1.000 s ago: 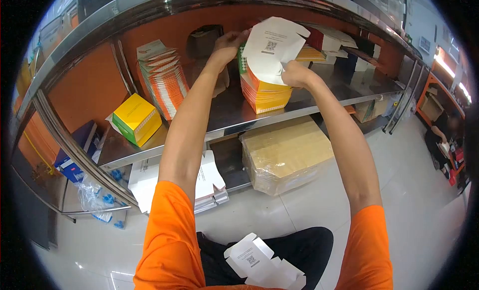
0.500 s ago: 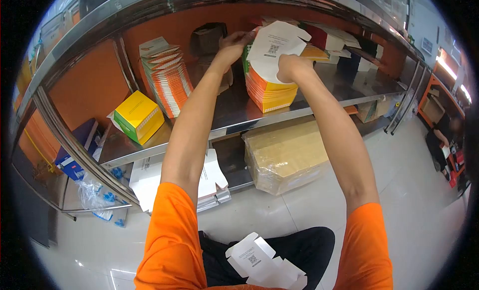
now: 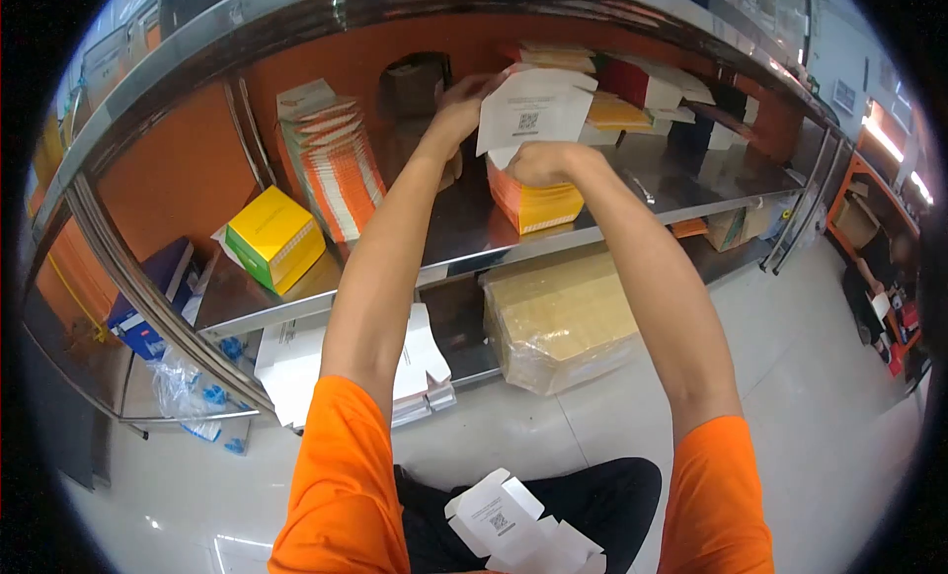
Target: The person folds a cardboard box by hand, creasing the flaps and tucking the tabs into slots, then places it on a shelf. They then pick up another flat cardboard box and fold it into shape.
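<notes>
A white carton blank (image 3: 553, 95) with a printed QR code is held up over the shelf, its printed face towards me. My right hand (image 3: 541, 165) is curled closed at its lower edge, just above a stack of orange and yellow folded cartons (image 3: 548, 208). At the blank's upper left edge is my left hand (image 3: 462, 112); its fingertips are blurred and partly hidden, so their grip does not show. Another unfolded white carton (image 3: 499, 520) lies across my lap, printed side up.
Left on the metal shelf (image 3: 454, 218) stand a yellow and green box (image 3: 276, 240) and a leaning orange and white carton stack (image 3: 341, 169). Below are white carton sheets (image 3: 425, 362) and a plastic-wrapped cardboard box (image 3: 558, 317). A person (image 3: 869, 287) is far right.
The white blank has dropped a little and now stands more upright. My right hand has moved left and slightly down with it; my left hand has shifted slightly.
</notes>
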`<act>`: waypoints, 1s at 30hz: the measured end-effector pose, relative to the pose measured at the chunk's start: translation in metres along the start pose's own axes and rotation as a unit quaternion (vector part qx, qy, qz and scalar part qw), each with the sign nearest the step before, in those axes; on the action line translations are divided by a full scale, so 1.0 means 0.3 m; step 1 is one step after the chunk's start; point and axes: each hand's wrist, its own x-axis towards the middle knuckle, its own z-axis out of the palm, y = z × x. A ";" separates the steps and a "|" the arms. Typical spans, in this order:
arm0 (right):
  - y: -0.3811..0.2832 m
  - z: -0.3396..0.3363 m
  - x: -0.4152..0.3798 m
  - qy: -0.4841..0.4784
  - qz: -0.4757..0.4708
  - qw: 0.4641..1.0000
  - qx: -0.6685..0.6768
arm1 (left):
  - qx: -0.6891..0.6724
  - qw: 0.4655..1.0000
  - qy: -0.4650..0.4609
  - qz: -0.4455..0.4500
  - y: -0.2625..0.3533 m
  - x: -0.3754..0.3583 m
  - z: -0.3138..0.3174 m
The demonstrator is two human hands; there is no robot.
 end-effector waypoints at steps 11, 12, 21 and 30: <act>0.085 0.426 -1.229 0.248 0.097 0.917 0.298 | -0.045 0.997 0.034 -0.057 -0.154 -1.219 0.125; 0.080 0.551 -1.392 0.210 0.181 0.917 0.287 | -0.019 0.987 -0.094 -0.129 -0.201 -1.408 0.177; -0.461 1.095 -1.954 0.019 0.440 0.770 0.461 | 0.251 0.916 -0.201 -0.241 -0.409 -1.975 0.311; -0.216 1.168 -1.910 0.232 0.426 0.736 0.471 | -0.060 0.919 -0.171 -0.350 -0.387 -2.046 0.337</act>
